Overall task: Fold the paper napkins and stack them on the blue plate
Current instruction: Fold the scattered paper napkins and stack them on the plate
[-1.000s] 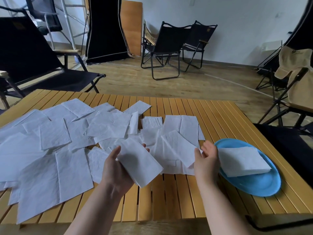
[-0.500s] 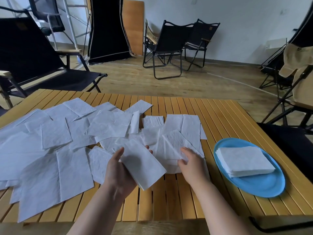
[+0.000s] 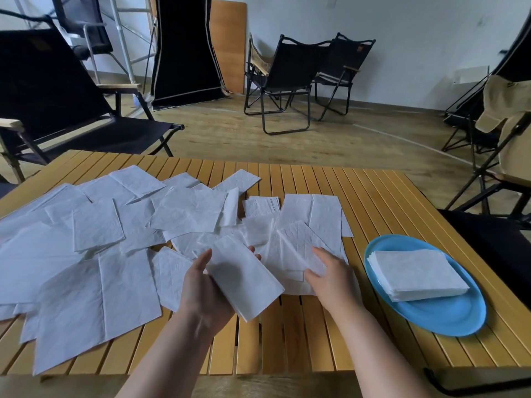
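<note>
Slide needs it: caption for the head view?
Left hand holds a folded napkin; right hand lifts another beside the stack on the blue plate.

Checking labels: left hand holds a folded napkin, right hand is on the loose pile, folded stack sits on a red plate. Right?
Not quite: the plate is blue, as the head view shows. The rest holds: left hand holds a folded napkin, right hand is on the loose pile, and the stack sits on the plate.

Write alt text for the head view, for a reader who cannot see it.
A person's left hand holds a folded napkin above a slatted wooden table while the right hand lifts a napkin's edge from a scattered white pile. A folded stack lies on a blue plate at right.
</note>
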### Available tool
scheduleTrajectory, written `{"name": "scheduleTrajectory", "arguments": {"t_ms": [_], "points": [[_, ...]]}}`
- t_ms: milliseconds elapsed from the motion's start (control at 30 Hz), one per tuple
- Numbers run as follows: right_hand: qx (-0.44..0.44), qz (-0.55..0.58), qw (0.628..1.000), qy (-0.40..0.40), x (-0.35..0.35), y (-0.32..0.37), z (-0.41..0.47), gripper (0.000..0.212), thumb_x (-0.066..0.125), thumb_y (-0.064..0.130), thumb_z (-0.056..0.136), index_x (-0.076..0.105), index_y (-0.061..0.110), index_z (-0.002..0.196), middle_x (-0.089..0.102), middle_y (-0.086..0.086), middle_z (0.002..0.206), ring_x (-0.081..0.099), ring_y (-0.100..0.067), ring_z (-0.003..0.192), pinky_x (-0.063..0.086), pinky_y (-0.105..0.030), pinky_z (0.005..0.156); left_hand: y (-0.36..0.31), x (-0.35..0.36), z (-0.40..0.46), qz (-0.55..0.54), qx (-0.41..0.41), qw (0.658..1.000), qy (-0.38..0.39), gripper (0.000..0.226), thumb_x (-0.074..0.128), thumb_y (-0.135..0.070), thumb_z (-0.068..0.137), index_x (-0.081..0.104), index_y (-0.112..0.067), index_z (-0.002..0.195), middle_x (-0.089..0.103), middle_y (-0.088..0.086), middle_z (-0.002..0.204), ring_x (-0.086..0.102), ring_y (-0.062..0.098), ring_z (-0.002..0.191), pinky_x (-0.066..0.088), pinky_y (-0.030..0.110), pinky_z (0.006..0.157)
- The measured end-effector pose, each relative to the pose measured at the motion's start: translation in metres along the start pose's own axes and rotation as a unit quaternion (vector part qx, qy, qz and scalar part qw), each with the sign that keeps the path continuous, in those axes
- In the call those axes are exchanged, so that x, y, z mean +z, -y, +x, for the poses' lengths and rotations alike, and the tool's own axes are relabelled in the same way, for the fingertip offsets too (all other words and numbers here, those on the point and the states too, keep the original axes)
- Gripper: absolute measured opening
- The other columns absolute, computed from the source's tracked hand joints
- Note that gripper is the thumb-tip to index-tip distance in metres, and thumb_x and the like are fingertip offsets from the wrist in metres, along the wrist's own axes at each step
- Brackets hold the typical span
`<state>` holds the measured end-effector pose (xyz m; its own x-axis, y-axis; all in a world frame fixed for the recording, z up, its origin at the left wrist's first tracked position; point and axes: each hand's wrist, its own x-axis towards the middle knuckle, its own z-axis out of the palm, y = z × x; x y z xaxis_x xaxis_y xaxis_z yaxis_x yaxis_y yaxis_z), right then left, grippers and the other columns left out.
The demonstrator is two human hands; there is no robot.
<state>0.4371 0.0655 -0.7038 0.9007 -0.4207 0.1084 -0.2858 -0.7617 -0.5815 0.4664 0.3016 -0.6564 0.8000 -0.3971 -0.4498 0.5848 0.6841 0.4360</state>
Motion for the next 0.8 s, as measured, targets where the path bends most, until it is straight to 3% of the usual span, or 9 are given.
{"name": "scheduleTrajectory", "arguments": {"t_ms": [100, 333, 533, 667, 733, 800], "points": [[0.006, -0.016, 1.0, 0.013, -0.001, 0.002, 0.0, 0.056, 0.066, 0.032, 0.095, 0.05, 0.021, 0.147, 0.047, 0.004, 0.153, 0.046, -0.017, 0.139, 0.044, -0.03, 0.107, 0.0, -0.001, 0.0, -0.012, -0.009, 1.0, 0.008, 0.059, 0.041, -0.052, 0.099, 0.048, -0.011, 0.142, 0.066, 0.023, 0.128, 0.064, 0.042, 0.118, 0.044, 0.059, 0.104], [0.015, -0.015, 1.0, -0.012, -0.002, 0.007, -0.003, 0.047, 0.06, 0.019, 0.099, 0.051, 0.025, 0.146, 0.057, 0.005, 0.144, 0.058, -0.019, 0.129, 0.055, -0.033, 0.095, 0.001, -0.003, 0.0, -0.053, -0.027, 0.998, 0.037, 0.064, 0.043, -0.055, 0.097, 0.049, -0.009, 0.142, 0.063, 0.022, 0.133, 0.059, 0.041, 0.125, 0.034, 0.061, 0.113], [0.034, 0.067, 0.995, -0.061, -0.009, 0.0, -0.003, 0.032, 0.056, 0.02, 0.102, 0.065, 0.019, 0.132, 0.069, 0.0, 0.128, 0.064, -0.02, 0.119, 0.057, -0.035, 0.093, 0.001, -0.003, 0.0, -0.057, -0.031, 0.997, 0.043, 0.065, 0.043, -0.054, 0.098, 0.048, -0.008, 0.143, 0.062, 0.022, 0.134, 0.058, 0.04, 0.127, 0.035, 0.06, 0.112], [0.008, 0.144, 0.984, -0.102, -0.019, 0.009, -0.007, 0.031, 0.061, 0.023, 0.099, 0.069, 0.016, 0.128, 0.072, 0.002, 0.121, 0.066, -0.015, 0.114, 0.054, -0.019, 0.084, 0.001, 0.0, -0.001, -0.059, -0.033, 0.997, 0.033, 0.065, 0.043, -0.054, 0.098, 0.049, -0.006, 0.142, 0.063, 0.023, 0.132, 0.057, 0.041, 0.127, 0.036, 0.06, 0.111], [-0.037, 0.161, 0.979, -0.118, -0.023, 0.027, -0.014, 0.032, 0.063, 0.023, 0.097, 0.069, 0.018, 0.127, 0.071, 0.006, 0.12, 0.064, -0.007, 0.112, 0.05, -0.006, 0.078, 0.002, 0.001, -0.002, -0.061, -0.035, 0.997, 0.029, 0.066, 0.043, -0.054, 0.097, 0.05, -0.005, 0.141, 0.063, 0.023, 0.132, 0.057, 0.042, 0.127, 0.036, 0.06, 0.111], [-0.105, 0.175, 0.971, -0.121, -0.024, 0.049, -0.026, 0.034, 0.063, 0.026, 0.094, 0.068, 0.021, 0.127, 0.067, 0.012, 0.121, 0.062, -0.001, 0.109, 0.051, -0.004, 0.077, 0.002, 0.001, -0.002, -0.06, -0.032, 0.997, 0.026, 0.066, 0.042, -0.056, 0.098, 0.049, -0.007, 0.141, 0.063, 0.023, 0.133, 0.058, 0.043, 0.126, 0.037, 0.061, 0.109]]}}
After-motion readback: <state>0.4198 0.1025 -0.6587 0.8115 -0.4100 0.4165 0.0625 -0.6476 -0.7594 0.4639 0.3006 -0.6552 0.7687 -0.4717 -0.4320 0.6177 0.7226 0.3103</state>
